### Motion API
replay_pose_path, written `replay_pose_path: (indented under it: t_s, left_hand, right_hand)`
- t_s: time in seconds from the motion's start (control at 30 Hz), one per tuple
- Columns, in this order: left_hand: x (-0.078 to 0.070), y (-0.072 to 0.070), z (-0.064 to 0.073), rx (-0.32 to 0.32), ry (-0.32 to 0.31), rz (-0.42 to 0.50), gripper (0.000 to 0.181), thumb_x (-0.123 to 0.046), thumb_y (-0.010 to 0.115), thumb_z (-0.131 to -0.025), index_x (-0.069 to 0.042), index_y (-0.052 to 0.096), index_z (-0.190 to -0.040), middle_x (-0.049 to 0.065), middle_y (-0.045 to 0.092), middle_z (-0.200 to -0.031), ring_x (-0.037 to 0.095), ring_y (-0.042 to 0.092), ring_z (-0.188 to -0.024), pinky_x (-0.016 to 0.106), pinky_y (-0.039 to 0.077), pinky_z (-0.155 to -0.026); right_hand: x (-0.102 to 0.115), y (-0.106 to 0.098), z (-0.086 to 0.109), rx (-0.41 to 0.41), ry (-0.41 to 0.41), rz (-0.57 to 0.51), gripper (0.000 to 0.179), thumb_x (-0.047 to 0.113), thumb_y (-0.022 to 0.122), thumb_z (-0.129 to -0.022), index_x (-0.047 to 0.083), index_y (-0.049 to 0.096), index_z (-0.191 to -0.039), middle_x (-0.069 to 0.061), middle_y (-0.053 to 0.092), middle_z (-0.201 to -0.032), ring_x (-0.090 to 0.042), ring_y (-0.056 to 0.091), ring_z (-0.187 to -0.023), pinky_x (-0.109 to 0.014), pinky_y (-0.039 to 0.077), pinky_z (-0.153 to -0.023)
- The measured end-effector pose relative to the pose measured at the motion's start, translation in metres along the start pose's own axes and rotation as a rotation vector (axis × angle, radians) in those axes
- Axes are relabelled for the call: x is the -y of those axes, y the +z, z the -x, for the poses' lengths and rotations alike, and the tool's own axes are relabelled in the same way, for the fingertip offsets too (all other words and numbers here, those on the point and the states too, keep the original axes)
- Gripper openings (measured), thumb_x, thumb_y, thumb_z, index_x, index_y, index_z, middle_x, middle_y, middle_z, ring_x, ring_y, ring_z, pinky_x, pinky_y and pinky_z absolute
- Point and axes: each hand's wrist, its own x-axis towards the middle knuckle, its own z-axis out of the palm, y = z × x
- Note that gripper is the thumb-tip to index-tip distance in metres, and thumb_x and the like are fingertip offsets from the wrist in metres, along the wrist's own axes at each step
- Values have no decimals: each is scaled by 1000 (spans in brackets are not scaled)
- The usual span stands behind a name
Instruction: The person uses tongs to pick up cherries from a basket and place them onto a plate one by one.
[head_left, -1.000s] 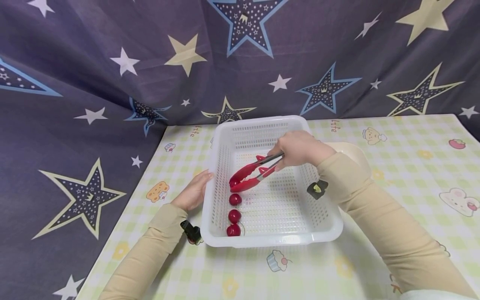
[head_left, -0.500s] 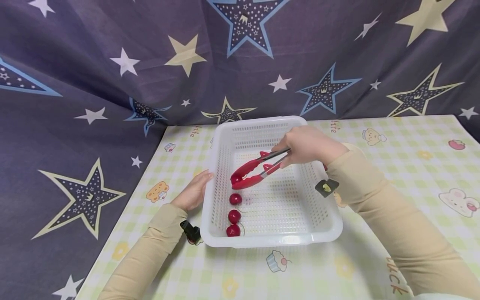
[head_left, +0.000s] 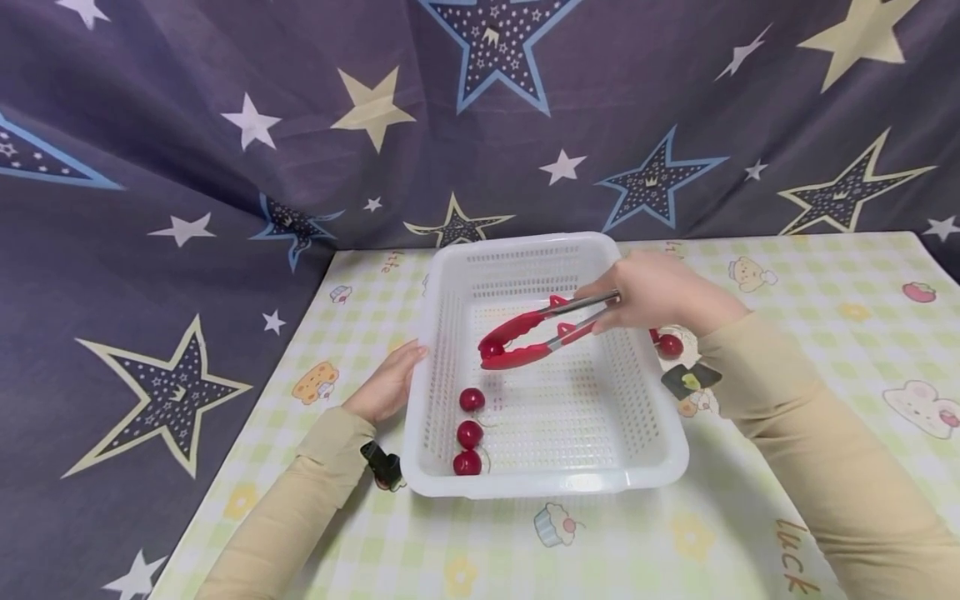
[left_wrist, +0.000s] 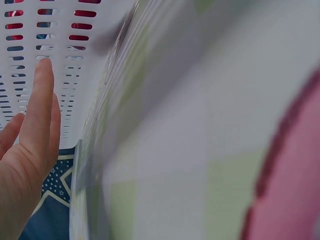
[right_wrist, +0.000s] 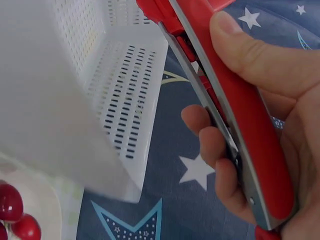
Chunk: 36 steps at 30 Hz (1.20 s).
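Note:
My right hand (head_left: 652,292) grips red-and-silver tongs (right_wrist: 245,125), thumb on one arm and fingers curled round the other. Between the red tips of the tongs is a cherry (head_left: 492,348), held over the white basket (head_left: 546,481). Three more cherries (head_left: 469,433) lie in a column along the basket's left side, some with stems. My left hand (head_left: 388,385) rests against the outside of the basket's left wall, its fingers fairly straight in the left wrist view, where the fingers (left_wrist: 42,110) touch or nearly touch the slotted wall.
Right of the basket, partly behind my right wrist, other cherries (head_left: 670,345) sit on a pale plate (right_wrist: 47,200). A checkered cloth (head_left: 360,517) covers the table. A dark star-patterned curtain (head_left: 292,108) hangs behind and at the left.
My right hand has moved right and slightly up, carrying the tongs and the cherry away from the basket's left wall. Cherries right of the basket have come into view. My left hand stays put.

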Motion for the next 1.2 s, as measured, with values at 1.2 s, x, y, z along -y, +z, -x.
replay_pose_path:
  t_s: [1.2]
  left_hand:
    - [1,3,-4,-14,-2,18,58,-27,35,-101,5,20,-147,30,33,-143,9,54,-112,26,47,-99]
  right_hand:
    - [-69,16,96,-391,15,3,51,19,89,-54,13,75,-103,-1,73,-77,2,37,-52,-19,29,-46]
